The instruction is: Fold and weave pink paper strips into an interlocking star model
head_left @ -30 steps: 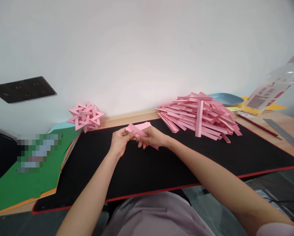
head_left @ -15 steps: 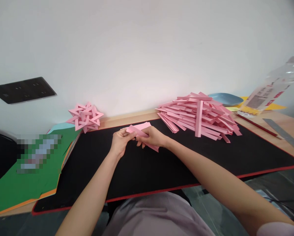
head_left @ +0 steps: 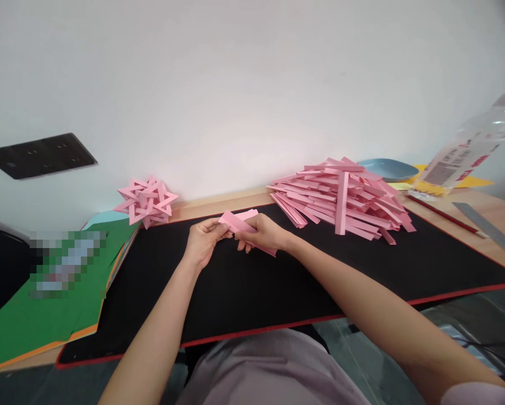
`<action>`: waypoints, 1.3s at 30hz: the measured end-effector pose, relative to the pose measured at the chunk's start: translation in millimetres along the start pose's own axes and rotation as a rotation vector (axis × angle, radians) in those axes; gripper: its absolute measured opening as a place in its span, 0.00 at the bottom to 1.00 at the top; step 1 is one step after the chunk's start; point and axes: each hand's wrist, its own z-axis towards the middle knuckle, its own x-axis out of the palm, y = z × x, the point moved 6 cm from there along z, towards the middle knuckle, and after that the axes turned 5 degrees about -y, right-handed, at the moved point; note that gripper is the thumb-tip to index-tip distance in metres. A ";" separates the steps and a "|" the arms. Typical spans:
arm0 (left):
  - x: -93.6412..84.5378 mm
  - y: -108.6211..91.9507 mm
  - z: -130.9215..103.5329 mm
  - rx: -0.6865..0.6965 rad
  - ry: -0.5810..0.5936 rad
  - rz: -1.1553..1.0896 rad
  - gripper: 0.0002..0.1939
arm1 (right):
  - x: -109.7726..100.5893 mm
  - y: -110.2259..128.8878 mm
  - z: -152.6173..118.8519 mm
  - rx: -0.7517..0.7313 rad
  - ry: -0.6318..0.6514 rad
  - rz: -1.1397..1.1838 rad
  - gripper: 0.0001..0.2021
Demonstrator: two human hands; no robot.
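We are holding the pink strips (head_left: 246,225) between our two hands, crossing one another just above the mat (head_left: 252,298). Our left hand (head_left: 202,242) is pinching their left end between thumb and fingers, and our right hand (head_left: 269,232) is gripping them farther along, thumb on top. The strips seem to be two or more folded pieces, though our fingers are hiding too much for us to count. Beyond the grip to the right, the pile (head_left: 354,197) of pink strips is lying partly on the mat, with one strip leaning on its front. The dish (head_left: 389,170) is sitting behind it; farther right, the bottle (head_left: 467,152), pencil (head_left: 446,216) and ruler (head_left: 488,230) are lying. Left of the grip, the star (head_left: 148,202) is resting near the wall, and the green sheets (head_left: 67,315) are overlapping the mat's left side.
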 end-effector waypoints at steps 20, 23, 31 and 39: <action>-1.6 0.1 0.2 -0.026 -0.038 -0.006 0.12 | 2.1 -2.5 0.2 0.016 0.024 0.006 0.07; -1.8 -0.1 0.0 -0.028 -0.041 -0.004 0.12 | 2.2 -3.0 0.6 0.017 0.024 0.004 0.08; -1.8 -0.3 -0.2 -0.028 -0.044 -0.010 0.11 | 2.6 -4.0 0.6 0.008 0.028 0.002 0.07; -3.5 -1.5 -1.0 0.023 -0.083 0.046 0.11 | 2.7 -1.1 0.4 0.007 0.023 -0.003 0.08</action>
